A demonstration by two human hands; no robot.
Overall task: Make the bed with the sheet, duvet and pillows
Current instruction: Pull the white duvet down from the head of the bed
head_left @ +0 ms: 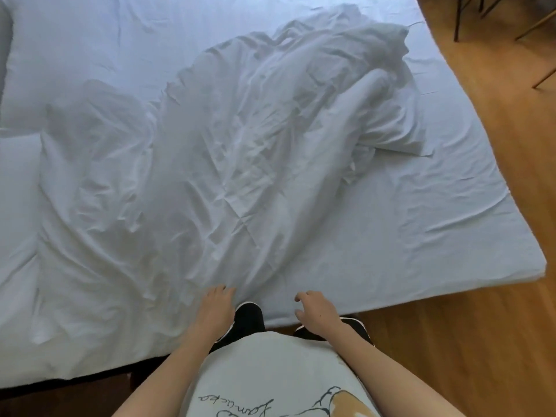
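The duvet (210, 164) lay crumpled from ten to two o'clock across the sheet (406, 236). Left hand (215, 308) touched its near edge with relaxed fingers; right hand (316, 311) hovered loosely curled, holding nothing, likely poised to spread it.

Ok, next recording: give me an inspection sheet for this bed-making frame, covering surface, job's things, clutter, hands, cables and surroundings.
Surface: mattress covered by a white sheet, wrinkled, bare on the right part.
Job's things: duvet crumpled in a diagonal heap, not spread; a pillow at the left edge, partly cut off by the frame.
Clutter: nothing seen.
Hands: left hand with fingers on the duvet's near edge, no grip visible; right hand hovering over the sheet's near edge, fingers loosely curled, holding nothing.
Cables: nothing seen.
Surroundings: wooden floor; dark furniture legs top right; the person's black shoes at the bed edge.
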